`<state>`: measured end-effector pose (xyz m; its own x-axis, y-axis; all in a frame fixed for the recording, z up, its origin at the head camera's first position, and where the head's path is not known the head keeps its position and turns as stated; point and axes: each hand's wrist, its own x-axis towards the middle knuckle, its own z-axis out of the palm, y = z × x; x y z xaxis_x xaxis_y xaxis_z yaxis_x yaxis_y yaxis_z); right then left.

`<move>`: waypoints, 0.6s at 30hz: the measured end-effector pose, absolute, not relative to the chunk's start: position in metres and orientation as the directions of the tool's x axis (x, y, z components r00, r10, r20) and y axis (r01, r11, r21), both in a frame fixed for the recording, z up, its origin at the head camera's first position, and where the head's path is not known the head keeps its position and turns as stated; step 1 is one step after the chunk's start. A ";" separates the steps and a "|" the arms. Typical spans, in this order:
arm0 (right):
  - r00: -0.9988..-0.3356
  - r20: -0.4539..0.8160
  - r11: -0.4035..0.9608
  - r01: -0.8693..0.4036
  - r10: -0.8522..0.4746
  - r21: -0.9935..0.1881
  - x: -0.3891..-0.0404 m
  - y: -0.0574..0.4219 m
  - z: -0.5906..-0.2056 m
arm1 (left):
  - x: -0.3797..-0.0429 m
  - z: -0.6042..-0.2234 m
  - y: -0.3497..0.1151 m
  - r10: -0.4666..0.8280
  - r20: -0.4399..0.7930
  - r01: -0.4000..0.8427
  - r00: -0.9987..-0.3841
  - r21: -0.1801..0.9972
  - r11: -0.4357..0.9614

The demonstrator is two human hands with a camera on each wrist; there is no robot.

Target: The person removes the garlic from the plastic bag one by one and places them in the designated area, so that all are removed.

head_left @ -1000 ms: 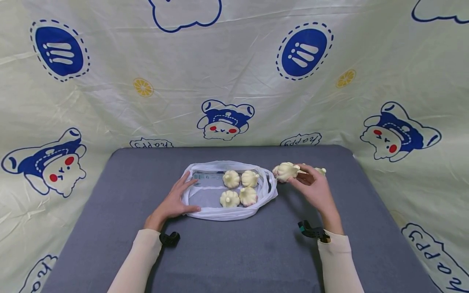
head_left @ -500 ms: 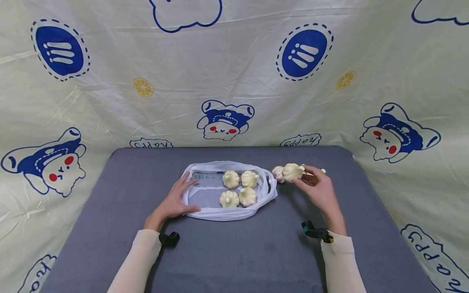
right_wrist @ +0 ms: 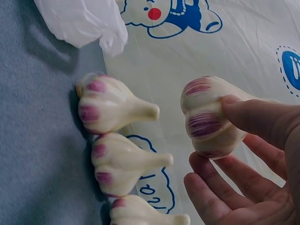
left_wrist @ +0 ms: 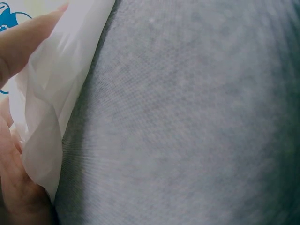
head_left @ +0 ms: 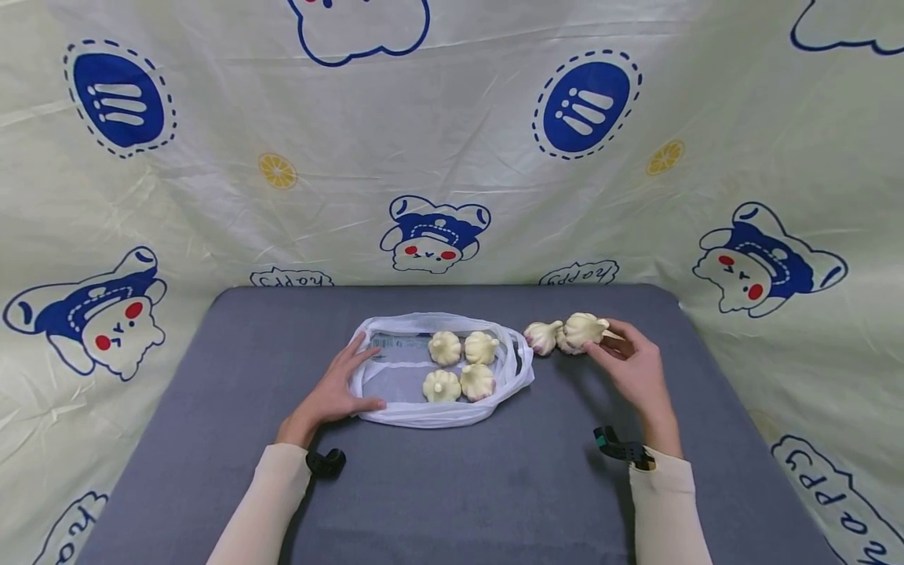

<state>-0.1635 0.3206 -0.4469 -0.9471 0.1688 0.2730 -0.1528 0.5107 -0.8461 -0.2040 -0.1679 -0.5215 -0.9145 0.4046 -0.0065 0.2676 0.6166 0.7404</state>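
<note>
A white plastic bag (head_left: 445, 416) lies with its mouth spread wide, several garlic bulbs (head_left: 445, 348) grouped in its right half. My left hand (head_left: 337, 384) grips the bag's left end, thumb at the near rim and fingers over the edge; in the left wrist view white film (left_wrist: 56, 84) shows between thumb and fingers. My right hand (head_left: 632, 369) pinches a garlic bulb (right_wrist: 211, 117) with purple streaks, root end toward the bag, raised over a row of bulbs. Two of these show as a nearer bulb (right_wrist: 112, 105) and a middle bulb (right_wrist: 124, 164) in the right wrist view.
The row's leftmost bulb (head_left: 541, 337) sits close to the bag's knotted right end (head_left: 524, 369). A third bulb (right_wrist: 143, 211) is cut by the right wrist view's lower edge. The grey table (head_left: 452, 502) ends at a printed cloth backdrop (head_left: 325, 220).
My right hand has moved right, away from the bag, carrying its garlic bulb. The leftmost bulb of the row has come into view behind it. My left hand has stayed on the bag.
</note>
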 end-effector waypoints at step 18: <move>-0.900 0.276 0.511 -0.071 0.337 -0.857 -0.163 0.345 -0.447 | -0.203 -0.519 -0.167 0.409 0.007 0.277 -0.913 0.745 0.607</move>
<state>-0.1634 0.3450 -0.4466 -0.9004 0.3366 0.2757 -0.0715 0.5106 -0.8569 -0.2027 -0.1668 -0.5195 -0.9127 0.4087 0.0067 0.2771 0.6066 0.7452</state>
